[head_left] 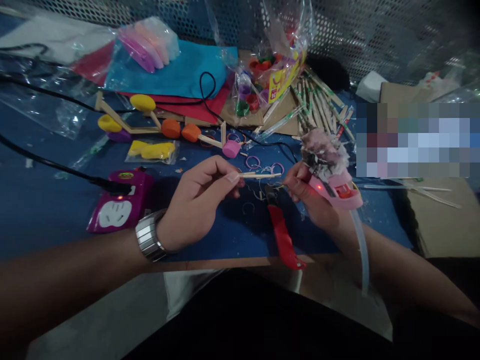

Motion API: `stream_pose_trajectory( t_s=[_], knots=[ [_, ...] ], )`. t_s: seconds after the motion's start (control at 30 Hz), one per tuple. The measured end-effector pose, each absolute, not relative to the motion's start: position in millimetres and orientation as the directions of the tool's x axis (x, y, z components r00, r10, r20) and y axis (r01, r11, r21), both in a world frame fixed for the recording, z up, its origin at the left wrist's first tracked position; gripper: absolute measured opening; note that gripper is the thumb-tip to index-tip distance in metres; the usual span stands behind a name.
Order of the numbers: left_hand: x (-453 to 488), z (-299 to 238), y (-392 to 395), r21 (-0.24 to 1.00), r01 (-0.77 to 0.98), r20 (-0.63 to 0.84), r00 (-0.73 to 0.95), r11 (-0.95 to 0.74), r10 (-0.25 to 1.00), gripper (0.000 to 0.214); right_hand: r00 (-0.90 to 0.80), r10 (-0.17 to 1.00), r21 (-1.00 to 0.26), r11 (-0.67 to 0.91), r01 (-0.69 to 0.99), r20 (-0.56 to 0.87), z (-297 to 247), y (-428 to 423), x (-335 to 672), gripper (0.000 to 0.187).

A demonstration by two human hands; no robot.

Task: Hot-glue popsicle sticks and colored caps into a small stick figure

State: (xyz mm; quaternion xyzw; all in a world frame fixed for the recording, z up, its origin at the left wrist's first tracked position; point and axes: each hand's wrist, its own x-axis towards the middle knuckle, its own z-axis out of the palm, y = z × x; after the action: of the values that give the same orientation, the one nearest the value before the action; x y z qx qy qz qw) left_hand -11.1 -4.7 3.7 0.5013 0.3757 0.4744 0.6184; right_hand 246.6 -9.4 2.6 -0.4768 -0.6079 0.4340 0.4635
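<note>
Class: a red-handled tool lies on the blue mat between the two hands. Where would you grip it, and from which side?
Probably best to grip the red-handled tool by its red handles, coming from the near table edge. The handles point toward the person and lie free. The dark head sits close to the stick and glue gun.
</note>
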Motion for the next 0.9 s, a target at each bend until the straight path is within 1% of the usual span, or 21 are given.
stream_pose_trajectory(
  t_s=[0.1, 0.17, 0.23, 0.37, 0.5, 0.67, 0.77, 0.9],
  knots=[
    [-10, 5, -4, 0.977, -0.202, -0.007, 0.276, 0.066, 0.961, 0.016, -0.136, 0.987, -0.98, 0.112, 0.162, 0.09, 0, -8, 248, 0.028],
    [-9, 8, -3, 0.989, -0.134, -0.02, 0.313, 0.066, 0.949, 0.016, -0.161, 0.986, -0.985, 0.072, 0.159, 0.046, -1, -8, 247, 0.025],
    [-8, 11, -4, 0.998, -0.052, -0.016, 0.373, 0.038, 0.927, 0.02, -0.187, 0.982, -0.986, 0.067, 0.153, 0.038, 0, -8, 246, 0.025],
    [-8, 12, -6, 0.999, 0.033, 0.019, 0.464, -0.038, 0.886, 0.026, -0.243, 0.967, -0.969, 0.134, 0.209, 0.081, 4, -10, 240, 0.025],
    [-8, 9, -7, 0.998, 0.059, 0.005, 0.485, -0.038, 0.874, 0.026, -0.269, 0.953, -0.965, 0.193, 0.178, 0.141, 6, -11, 234, 0.025],
    [-8, 9, -8, 0.998, 0.037, 0.017, 0.529, -0.043, 0.849, 0.026, -0.265, 0.951, -0.964, 0.208, 0.168, 0.159, 6, -13, 235, 0.021],
    [-8, 9, -9, 1.0, 0.012, 0.013, 0.548, -0.023, 0.836, 0.025, -0.27, 0.939, -0.955, 0.26, 0.144, 0.215, 7, -14, 237, 0.019],
    [-6, 9, -11, 1.0, 0.0, -0.022, 0.58, 0.026, 0.814, 0.023, -0.324, 0.91, -0.918, 0.337, 0.209, 0.26, 8, -17, 235, 0.011]
  ],
)
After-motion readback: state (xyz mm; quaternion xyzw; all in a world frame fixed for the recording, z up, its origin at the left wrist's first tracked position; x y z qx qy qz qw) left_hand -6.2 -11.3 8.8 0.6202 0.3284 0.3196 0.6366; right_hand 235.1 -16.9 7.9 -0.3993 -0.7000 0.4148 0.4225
